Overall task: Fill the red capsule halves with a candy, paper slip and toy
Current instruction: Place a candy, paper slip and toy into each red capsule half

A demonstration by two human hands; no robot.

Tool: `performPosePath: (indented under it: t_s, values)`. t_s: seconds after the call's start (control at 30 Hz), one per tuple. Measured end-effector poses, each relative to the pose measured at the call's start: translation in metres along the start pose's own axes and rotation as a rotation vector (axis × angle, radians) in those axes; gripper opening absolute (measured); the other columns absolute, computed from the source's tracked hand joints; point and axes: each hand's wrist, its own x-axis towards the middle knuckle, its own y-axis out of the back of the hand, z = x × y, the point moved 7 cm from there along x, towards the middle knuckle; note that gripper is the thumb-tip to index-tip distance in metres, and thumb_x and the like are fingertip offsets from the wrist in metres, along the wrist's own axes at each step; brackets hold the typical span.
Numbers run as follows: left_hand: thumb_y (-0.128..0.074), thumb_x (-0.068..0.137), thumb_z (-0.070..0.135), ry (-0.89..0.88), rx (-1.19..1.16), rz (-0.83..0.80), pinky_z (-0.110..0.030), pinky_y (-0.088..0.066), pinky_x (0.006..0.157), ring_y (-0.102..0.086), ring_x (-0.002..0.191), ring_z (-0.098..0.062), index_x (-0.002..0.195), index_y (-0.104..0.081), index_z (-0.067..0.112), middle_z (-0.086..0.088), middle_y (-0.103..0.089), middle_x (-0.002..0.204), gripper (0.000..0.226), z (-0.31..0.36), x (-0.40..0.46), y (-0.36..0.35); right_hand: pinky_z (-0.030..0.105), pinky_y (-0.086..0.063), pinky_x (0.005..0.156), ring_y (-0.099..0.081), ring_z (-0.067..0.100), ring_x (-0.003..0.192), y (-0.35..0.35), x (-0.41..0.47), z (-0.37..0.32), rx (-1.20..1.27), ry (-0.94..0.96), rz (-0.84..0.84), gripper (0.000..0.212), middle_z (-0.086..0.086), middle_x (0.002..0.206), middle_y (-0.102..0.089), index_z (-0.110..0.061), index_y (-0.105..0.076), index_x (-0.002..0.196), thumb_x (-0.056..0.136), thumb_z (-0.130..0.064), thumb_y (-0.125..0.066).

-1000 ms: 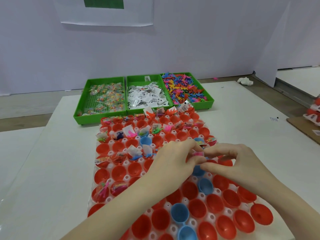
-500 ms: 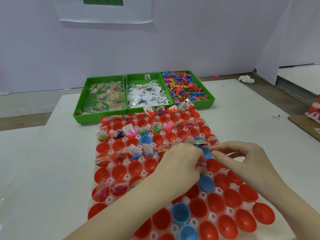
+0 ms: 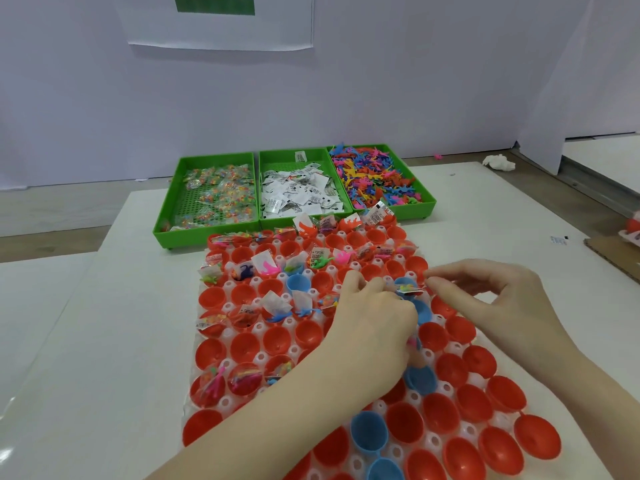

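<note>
Both hands meet over the middle of the capsule tray [image 3: 194,407], slightly right of centre. Left hand [image 3: 375,317] has its fingers curled, tips bunched at a small wrapped packet [image 3: 408,290] that lies flat across a cup at about 1 o'clock from the knuckles. Whether it pinches the packet or only presses it, cannot tell; the fingertips are hidden behind the hand. Something pink shows under the left palm, too small to name.

Right hand [image 3: 498,299] sits at 3 o'clock of the packet, thumb and forefinger drawn close in a pinch shape, tips just beside the packet's right end, holding nothing I can see. The packet's long axis runs roughly 9 to 3, so the right hand is nearest its free end.

Red capsule halves [image 3: 277,344] nearest the hands look unfilled; filled ones cluster at 10 to 12 o'clock. A few blue halves [image 3: 369,436] are mixed in, one directly under the left hand, a likely snag.

Supply at 12 o'clock, well apart: candy bin [image 3: 214,195], paper slip bin [image 3: 299,192], toy bin [image 3: 377,178].

Judgement: seating the packet down into the cup comes next.
</note>
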Motion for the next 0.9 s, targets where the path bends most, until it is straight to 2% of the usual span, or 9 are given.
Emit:
performPosePath:
  t_s: [0.2,0.3,0.37,0.43,0.53,0.6,0.67,0.77,0.9]
  values:
    - [-0.062,0.071,0.061,0.014,-0.159,0.171,-0.030,-0.008,0.071,-0.044,0.102,-0.013,0.114,-0.062,0.030,0.010,-0.062,0.106,0.053,-0.015,-0.008,0.017,0.015,-0.050,0.058,-0.062,0.006,0.058,0.001,0.049,-0.014,0.082,0.053,0.022,0.023,-0.013,0.069,-0.068,-0.031,-0.068,0.072,0.078,-0.009,-0.069]
    - [-0.065,0.068,0.061,0.064,-0.334,0.409,-0.030,-0.017,0.077,-0.051,0.091,-0.007,0.093,-0.071,0.031,0.013,-0.068,0.089,0.039,-0.042,-0.019,0.044,0.006,-0.041,0.053,-0.058,-0.004,0.053,-0.006,0.087,0.000,0.117,0.011,0.031,0.016,-0.007,0.069,-0.067,-0.024,-0.069,0.076,0.080,-0.008,-0.067]
    - [-0.064,0.072,0.055,0.182,-0.491,0.526,-0.033,-0.030,0.083,-0.057,0.079,-0.005,0.078,-0.074,0.028,0.014,-0.070,0.077,0.030,-0.077,-0.026,0.056,0.008,-0.042,0.060,-0.058,-0.005,0.063,-0.013,0.113,0.020,0.087,-0.057,0.048,0.012,-0.001,0.079,-0.068,-0.015,-0.071,0.089,0.081,-0.007,-0.066]
    - [-0.065,0.079,0.043,0.334,-0.609,0.656,-0.037,-0.045,0.080,-0.062,0.070,-0.011,0.074,-0.075,0.018,0.005,-0.070,0.070,0.028,-0.125,-0.035,0.063,0.018,-0.042,0.074,-0.058,0.007,0.084,-0.020,0.138,0.044,0.008,-0.147,0.045,0.020,0.009,0.101,-0.067,-0.008,-0.068,0.105,0.085,-0.008,-0.061]
    - [-0.059,0.089,0.030,0.645,-0.625,0.767,-0.033,-0.048,0.078,-0.062,0.074,-0.023,0.079,-0.072,0.010,-0.011,-0.070,0.079,0.025,-0.209,-0.047,0.060,0.024,-0.038,0.085,-0.052,0.018,0.109,-0.037,0.164,0.073,-0.138,-0.240,-0.055,0.032,0.011,0.126,-0.057,-0.005,-0.057,0.124,0.093,-0.013,-0.050]
    - [-0.054,0.091,0.026,0.777,-0.615,0.720,-0.027,-0.040,0.076,-0.056,0.080,-0.020,0.089,-0.069,0.010,-0.015,-0.069,0.093,0.023,-0.254,-0.051,0.051,0.029,-0.036,0.097,-0.047,0.024,0.121,-0.047,0.175,0.086,-0.244,-0.261,-0.144,0.036,0.011,0.135,-0.050,-0.006,-0.052,0.130,0.097,-0.018,-0.042]
    - [-0.051,0.092,0.026,0.858,-0.579,0.584,-0.028,-0.037,0.078,-0.053,0.090,-0.020,0.105,-0.067,0.006,-0.017,-0.065,0.107,0.028,-0.288,-0.051,0.037,0.036,-0.031,0.103,-0.043,0.028,0.125,-0.055,0.181,0.097,-0.395,-0.283,-0.219,0.038,0.012,0.138,-0.047,-0.007,-0.049,0.131,0.099,-0.023,-0.034]
    - [-0.051,0.093,0.028,0.854,-0.413,0.377,-0.034,-0.039,0.087,-0.053,0.109,-0.030,0.117,-0.063,0.007,-0.016,-0.061,0.122,0.034,-0.316,-0.048,0.026,0.040,-0.020,0.106,-0.038,0.028,0.128,-0.057,0.186,0.113,-0.659,-0.352,-0.259,0.043,0.008,0.140,-0.045,-0.015,-0.047,0.132,0.101,-0.035,-0.025]
    - [-0.039,0.093,0.052,0.834,-0.133,0.079,-0.037,-0.035,0.097,-0.047,0.122,-0.032,0.133,-0.050,0.020,-0.013,-0.051,0.136,0.053,-0.320,-0.032,0.014,0.039,-0.025,0.101,-0.041,0.031,0.123,-0.054,0.191,0.126,-0.623,-0.431,-0.156,0.041,0.008,0.135,-0.050,-0.021,-0.054,0.127,0.093,-0.043,-0.044]
